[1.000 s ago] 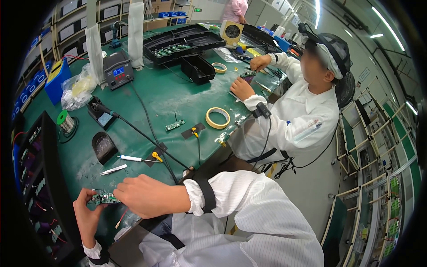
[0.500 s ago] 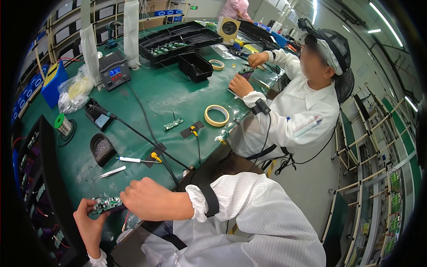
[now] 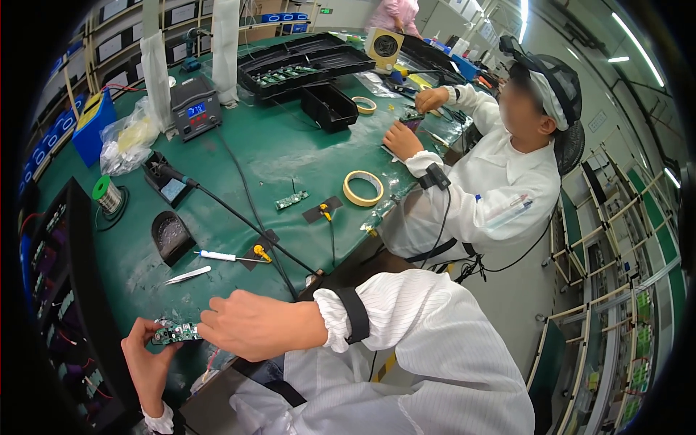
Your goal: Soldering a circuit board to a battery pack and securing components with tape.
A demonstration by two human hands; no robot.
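Near the front left edge of the green bench, a green circuit board (image 3: 176,333) lies between my two hands, packed with small parts. My left hand (image 3: 147,362) grips its left end between thumb and fingers. At the board's right end, my right hand (image 3: 254,325) is closed on it, and its back hides what the fingertips do there. Beyond my hands lie white tweezers (image 3: 188,275) and a white-handled screwdriver (image 3: 226,256). A black strap (image 3: 353,315) circles my right wrist.
At left stands a black rack (image 3: 61,304) of boards; solder wire (image 3: 107,194), a soldering iron stand (image 3: 168,183) and its station (image 3: 195,109) stand beyond. Tape (image 3: 363,188) and another board (image 3: 291,200) lie mid-bench. At right, a co-worker (image 3: 500,174) handles a part.
The view has shifted slightly, so the bench things sit a little lower and farther right. Both my hands keep their hold on the circuit board.
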